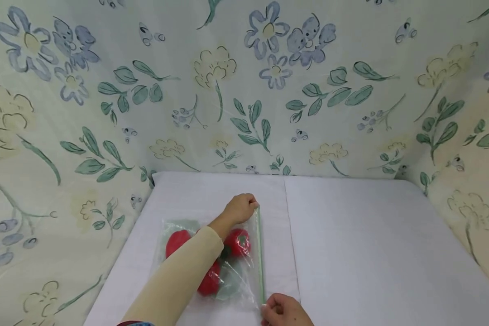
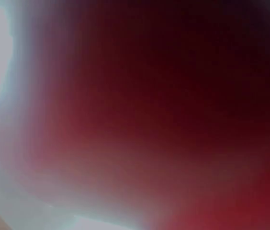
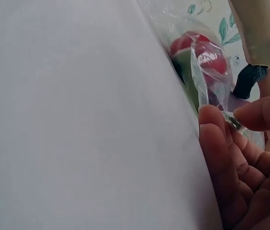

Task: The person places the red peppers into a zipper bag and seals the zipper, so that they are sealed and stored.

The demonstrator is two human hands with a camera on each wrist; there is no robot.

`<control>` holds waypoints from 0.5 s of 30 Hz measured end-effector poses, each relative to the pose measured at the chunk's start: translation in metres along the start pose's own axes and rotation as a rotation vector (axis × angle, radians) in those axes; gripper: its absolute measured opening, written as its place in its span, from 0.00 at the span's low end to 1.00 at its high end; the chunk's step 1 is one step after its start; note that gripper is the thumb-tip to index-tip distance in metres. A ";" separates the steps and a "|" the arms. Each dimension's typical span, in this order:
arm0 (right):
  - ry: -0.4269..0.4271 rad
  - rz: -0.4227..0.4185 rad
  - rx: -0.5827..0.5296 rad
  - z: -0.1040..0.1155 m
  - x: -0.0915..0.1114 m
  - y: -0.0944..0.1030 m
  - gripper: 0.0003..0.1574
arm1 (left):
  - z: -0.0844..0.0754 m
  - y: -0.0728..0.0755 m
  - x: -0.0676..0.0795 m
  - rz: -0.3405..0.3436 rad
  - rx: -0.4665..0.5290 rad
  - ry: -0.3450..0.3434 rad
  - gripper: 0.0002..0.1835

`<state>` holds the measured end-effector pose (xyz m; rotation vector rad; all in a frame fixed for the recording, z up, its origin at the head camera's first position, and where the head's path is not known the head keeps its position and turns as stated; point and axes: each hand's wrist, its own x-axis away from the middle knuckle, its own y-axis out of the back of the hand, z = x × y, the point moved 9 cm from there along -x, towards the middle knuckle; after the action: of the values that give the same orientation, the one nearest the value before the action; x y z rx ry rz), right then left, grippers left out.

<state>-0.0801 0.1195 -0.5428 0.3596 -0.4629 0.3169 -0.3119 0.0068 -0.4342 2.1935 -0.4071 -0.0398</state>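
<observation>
A clear zip bag (image 1: 246, 283) lies on the table with several red, rounded vegetables inside, seen through its film. One red vegetable (image 1: 238, 243) shows a green patch on its side like a tomato's calyx; my left sleeve hides part of the others. Along the bag's right edge runs a pale green zip strip (image 1: 259, 253). My left hand (image 1: 239, 209) reaches across the bag and pinches the strip's far end. At the near end, my right hand (image 1: 285, 310) pinches the bag's edge between thumb and fingers, closer up in the right wrist view. Blurred dark red fills the left wrist view.
A white cloth (image 1: 371, 235) covers the table, with a crease line right of the bag. Floral curtains (image 1: 269, 113) stand around the table's back and sides. A dark wrist strap (image 3: 248, 80) shows on my left wrist in the right wrist view.
</observation>
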 end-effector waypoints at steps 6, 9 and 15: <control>-0.008 0.032 0.007 -0.003 0.001 0.001 0.14 | -0.002 0.000 0.001 0.010 0.008 -0.013 0.10; 0.005 0.044 0.022 -0.003 0.002 0.000 0.14 | -0.002 0.002 0.005 0.006 0.011 -0.015 0.09; -0.052 0.040 0.048 -0.010 0.004 0.025 0.20 | 0.001 0.032 0.028 -0.048 0.037 -0.024 0.18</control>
<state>-0.0822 0.1464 -0.5426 0.4064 -0.5146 0.3582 -0.2940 -0.0202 -0.4061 2.2405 -0.3718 -0.0857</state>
